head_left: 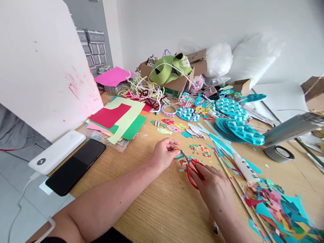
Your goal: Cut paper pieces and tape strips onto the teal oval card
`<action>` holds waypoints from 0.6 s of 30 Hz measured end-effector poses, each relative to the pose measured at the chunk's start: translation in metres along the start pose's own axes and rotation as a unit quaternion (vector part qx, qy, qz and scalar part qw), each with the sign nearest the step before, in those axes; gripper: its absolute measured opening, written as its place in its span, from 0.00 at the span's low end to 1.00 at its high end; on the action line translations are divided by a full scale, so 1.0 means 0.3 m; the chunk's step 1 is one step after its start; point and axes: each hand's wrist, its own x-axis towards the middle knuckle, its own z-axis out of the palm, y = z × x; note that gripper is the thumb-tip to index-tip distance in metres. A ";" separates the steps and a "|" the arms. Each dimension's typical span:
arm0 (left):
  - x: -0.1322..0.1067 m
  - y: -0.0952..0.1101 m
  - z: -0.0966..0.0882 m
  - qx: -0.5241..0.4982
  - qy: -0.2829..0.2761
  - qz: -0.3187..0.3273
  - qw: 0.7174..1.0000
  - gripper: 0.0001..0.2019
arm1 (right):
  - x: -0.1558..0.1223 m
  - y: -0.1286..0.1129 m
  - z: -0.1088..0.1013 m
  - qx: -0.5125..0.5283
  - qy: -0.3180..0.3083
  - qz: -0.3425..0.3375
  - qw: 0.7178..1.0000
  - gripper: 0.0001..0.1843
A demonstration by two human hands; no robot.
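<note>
Scissors (189, 161) in play, red handles looped around the fingers of the right hand (215, 184), which is curled closed on them low over the table (146, 207). Across from it, the left hand (164, 152) has its thumb and fingertips pinched together on a small orange piece of paper (176, 148), right at the blade tips! Tiny paper bits (208, 150) lie just beside, paper fish (173, 128) sit beyond, and a glue bottle (244, 167) lies off to the right.
</note>
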 end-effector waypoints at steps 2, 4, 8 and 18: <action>0.002 -0.001 0.000 0.003 0.000 0.002 1.000 0.11 | 0.001 -0.002 -0.002 0.000 -0.002 0.000 1.000 0.21; 0.004 -0.001 -0.001 0.009 -0.001 0.007 1.000 0.11 | 0.001 -0.004 -0.004 0.000 -0.006 0.001 1.000 0.21; 0.004 0.001 -0.005 0.038 -0.006 0.027 0.999 0.11 | 0.003 -0.009 -0.006 -0.001 -0.003 0.004 1.000 0.21; 0.003 0.009 -0.006 0.053 -0.010 0.035 0.998 0.11 | 0.003 -0.001 -0.001 0.001 -0.011 0.003 1.000 0.21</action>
